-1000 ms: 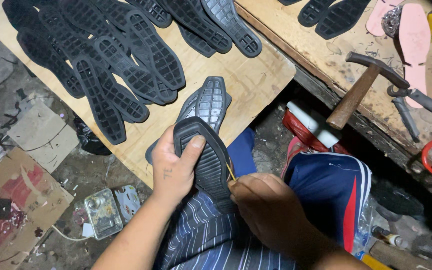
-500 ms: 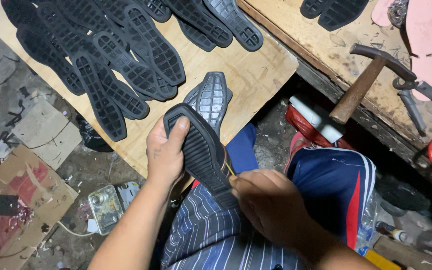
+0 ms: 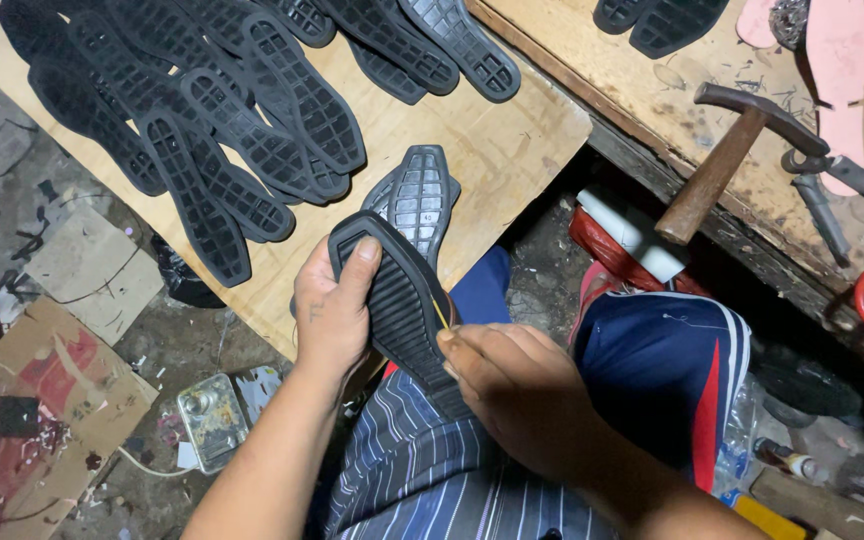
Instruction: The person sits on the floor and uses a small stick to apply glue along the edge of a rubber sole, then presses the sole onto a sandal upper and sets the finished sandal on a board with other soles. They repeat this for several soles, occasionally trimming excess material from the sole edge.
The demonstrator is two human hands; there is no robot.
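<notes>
Left hand (image 3: 332,315) grips the black rubber sole (image 3: 402,300), now tilted steeper than before, while right hand (image 3: 522,395), closed on a thin yellow tool (image 3: 440,315), works its edge.

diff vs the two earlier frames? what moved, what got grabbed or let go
The black sole in the left hand turned: its toe swung from pointing down-right to up-left, ribbed face now up. The right hand stayed at its edge with a thin yellow-tipped tool. Nothing grabbed or released. Second sole on the board, sole pile and hammer unchanged.
</notes>
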